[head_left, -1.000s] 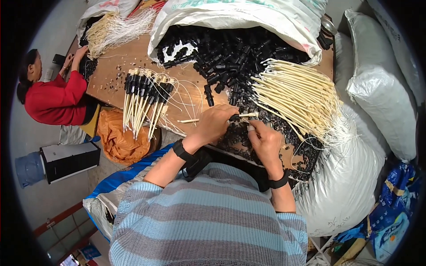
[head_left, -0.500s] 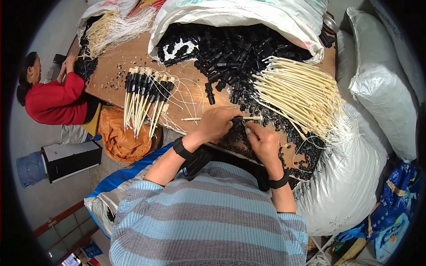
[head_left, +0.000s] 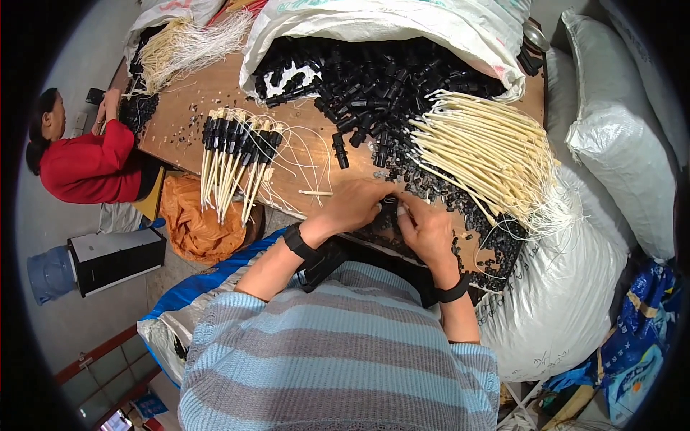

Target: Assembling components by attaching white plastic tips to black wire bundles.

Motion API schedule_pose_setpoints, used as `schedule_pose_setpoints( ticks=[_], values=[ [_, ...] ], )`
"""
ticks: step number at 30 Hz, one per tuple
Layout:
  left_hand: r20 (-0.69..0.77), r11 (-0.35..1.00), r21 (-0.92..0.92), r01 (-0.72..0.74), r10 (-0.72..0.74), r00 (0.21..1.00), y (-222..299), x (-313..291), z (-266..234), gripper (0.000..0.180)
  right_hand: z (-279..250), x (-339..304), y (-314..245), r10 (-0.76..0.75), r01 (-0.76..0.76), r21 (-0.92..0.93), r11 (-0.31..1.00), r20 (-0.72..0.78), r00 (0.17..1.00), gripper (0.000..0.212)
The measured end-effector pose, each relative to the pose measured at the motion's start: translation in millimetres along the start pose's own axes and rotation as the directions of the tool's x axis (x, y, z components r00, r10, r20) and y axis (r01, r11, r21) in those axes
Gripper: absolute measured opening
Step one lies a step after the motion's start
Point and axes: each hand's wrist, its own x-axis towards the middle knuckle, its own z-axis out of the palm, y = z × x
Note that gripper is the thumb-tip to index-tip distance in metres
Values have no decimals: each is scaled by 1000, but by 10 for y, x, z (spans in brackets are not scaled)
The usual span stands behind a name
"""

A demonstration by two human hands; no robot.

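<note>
My left hand (head_left: 353, 205) is closed around a thin cream-coloured stick (head_left: 315, 192), whose pale end pokes out to the left of the knuckles. My right hand (head_left: 430, 228) meets it, thumb and forefinger pinched together by the left fingertips; what they grip is hidden. To the left lies a bundle of sticks fitted with black plastic sleeves (head_left: 248, 149), thin white cords looping off it. A large heap of cream sticks with white cords (head_left: 481, 154) rests to the right. Loose black plastic fittings (head_left: 341, 151) lie just beyond my hands.
A white woven sack (head_left: 392, 21) spills black fittings at the back. Small black bits (head_left: 496, 262) cover the table near my right hand. Stuffed white sacks (head_left: 560, 309) crowd the right side. At the far left, a person in red (head_left: 90, 169) works at the table's end.
My right hand has moved up against the left fingertips. The stick's right end and the black sleeve, visible between my hands before, are now covered. The stick's left end has shifted slightly right.
</note>
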Motion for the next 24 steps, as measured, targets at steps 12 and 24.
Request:
schedule_pose_setpoints(
  ticks=[12, 24],
  values=[
    [-158, 988, -142, -61, 38, 987, 109, 76, -123, 45, 21, -37, -52, 114, -120, 93, 988, 70, 991, 27],
    [-332, 935, -327, -139, 24, 943, 14, 5, -79, 27, 51, -22, -125, 90, -88, 48, 995, -32, 995, 16]
  ],
)
